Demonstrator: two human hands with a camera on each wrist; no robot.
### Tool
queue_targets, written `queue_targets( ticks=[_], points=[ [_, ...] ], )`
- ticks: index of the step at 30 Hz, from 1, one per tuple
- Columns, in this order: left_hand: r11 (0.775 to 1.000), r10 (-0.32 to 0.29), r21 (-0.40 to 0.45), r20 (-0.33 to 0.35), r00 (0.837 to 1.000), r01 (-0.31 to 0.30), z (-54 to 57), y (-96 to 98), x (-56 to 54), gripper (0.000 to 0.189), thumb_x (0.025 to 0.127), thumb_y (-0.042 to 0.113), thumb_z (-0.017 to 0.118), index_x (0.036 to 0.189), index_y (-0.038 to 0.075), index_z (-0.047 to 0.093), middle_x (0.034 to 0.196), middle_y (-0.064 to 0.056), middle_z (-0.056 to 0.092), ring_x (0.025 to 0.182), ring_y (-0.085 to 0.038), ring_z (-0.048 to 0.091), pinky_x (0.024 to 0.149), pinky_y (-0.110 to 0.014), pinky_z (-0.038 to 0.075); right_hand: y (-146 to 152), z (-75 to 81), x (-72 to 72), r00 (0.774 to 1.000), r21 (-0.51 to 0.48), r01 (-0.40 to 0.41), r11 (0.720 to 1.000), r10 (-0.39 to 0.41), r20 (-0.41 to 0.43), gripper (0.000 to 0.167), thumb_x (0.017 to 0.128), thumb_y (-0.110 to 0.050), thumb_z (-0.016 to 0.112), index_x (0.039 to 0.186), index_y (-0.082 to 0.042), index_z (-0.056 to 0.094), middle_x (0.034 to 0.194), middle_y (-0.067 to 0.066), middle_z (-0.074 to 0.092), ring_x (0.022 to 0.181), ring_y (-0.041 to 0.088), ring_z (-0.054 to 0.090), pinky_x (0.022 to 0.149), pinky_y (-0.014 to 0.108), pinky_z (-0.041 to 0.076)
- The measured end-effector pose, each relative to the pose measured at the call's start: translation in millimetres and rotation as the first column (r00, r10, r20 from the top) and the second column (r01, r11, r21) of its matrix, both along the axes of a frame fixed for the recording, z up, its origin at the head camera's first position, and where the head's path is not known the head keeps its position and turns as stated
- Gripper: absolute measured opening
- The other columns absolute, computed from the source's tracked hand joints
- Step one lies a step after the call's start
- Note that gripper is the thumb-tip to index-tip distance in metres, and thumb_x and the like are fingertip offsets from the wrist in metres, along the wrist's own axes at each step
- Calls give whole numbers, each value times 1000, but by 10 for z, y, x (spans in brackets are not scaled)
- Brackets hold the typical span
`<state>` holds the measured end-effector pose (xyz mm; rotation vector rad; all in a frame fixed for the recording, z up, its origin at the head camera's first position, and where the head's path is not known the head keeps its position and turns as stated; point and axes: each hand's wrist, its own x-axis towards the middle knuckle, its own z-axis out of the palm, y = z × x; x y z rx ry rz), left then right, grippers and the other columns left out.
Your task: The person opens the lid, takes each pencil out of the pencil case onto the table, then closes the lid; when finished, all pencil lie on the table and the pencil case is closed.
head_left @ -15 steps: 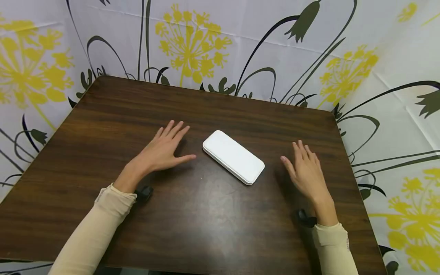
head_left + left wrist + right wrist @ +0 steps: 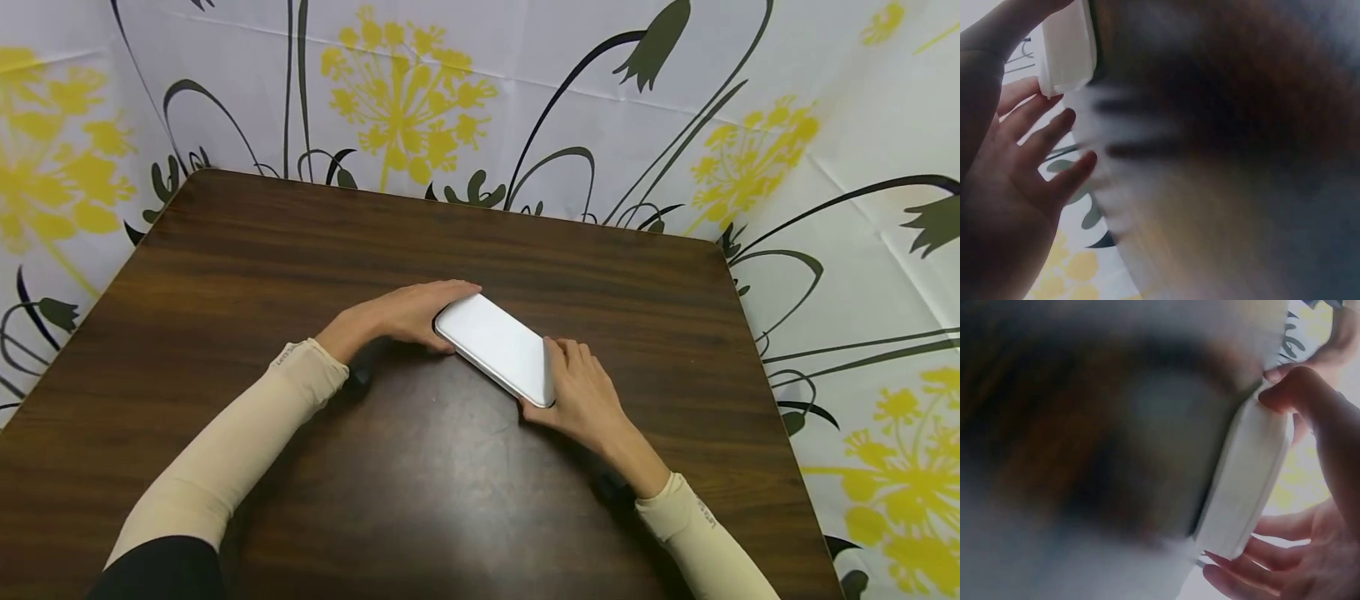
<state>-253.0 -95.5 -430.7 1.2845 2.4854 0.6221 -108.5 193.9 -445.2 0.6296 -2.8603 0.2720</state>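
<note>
A flat white case (image 2: 495, 350) with rounded corners lies diagonally between both hands at the middle of the table, its lid side up. My left hand (image 2: 408, 315) holds its far left end, thumb on the near side and fingers over the far corner. At the near right end, my right hand (image 2: 588, 392) grips it between thumb and fingers. In the left wrist view the end of the case (image 2: 1069, 47) meets the fingertips, with the lower fingers spread. The right wrist view shows the long side of the case (image 2: 1244, 478), the thumb at one corner.
The dark wood-grain table (image 2: 300, 242) has a straight back edge and rounded corners. Behind it and to the right hangs a white cloth (image 2: 555, 50) printed with yellow flowers and grey stems. A dark wrist device (image 2: 615, 487) sits under the right wrist.
Both hands, spread apart on either side before, have come inward and taken hold of the two ends of the white case. The case has barely shifted.
</note>
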Motion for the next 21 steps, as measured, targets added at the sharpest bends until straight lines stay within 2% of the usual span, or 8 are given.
queue_targets(
  ticks=[3,8,12,16,21],
  points=[
    [999,-38,36,14,999,37,-9,5,-66,97,74,37,87,150,5,37,147,-9,43,128,-23,45,102,-41,38,-27,-30,-4,1000,-20,18,1000,-18,-3,91,70,-53,72,138,3,45,119,21,53,101,35,52,72,46,52],
    [995,-74,62,4,997,74,-36,25,-170,92,69,39,89,143,7,45,135,-4,49,117,-18,49,96,-39,41,-54,-43,-11,999,-24,38,999,-38,-6,90,67,-51,72,135,3,48,116,19,53,99,33,51,61,45,53],
    [995,-81,61,7,997,80,-45,64,-224,91,67,43,89,141,10,47,131,-1,50,113,-16,49,93,-38,42,-59,-40,-24,998,-16,57,998,-57,-6,90,65,-49,74,133,4,49,114,19,52,99,33,51,60,44,53],
    [996,-74,57,9,997,73,-41,71,-227,91,67,46,88,141,12,47,131,1,49,113,-14,48,92,-37,42,-77,-20,-13,997,-19,75,997,-75,-1,90,63,-47,77,133,4,50,115,19,53,100,34,51,60,45,53],
    [997,-57,58,34,998,55,-62,45,-226,93,67,45,89,142,12,46,131,1,49,113,-14,48,93,-37,42,-52,18,-28,997,-43,65,997,-63,50,92,65,-48,81,135,2,49,117,19,53,102,34,51,61,46,54]
  ],
)
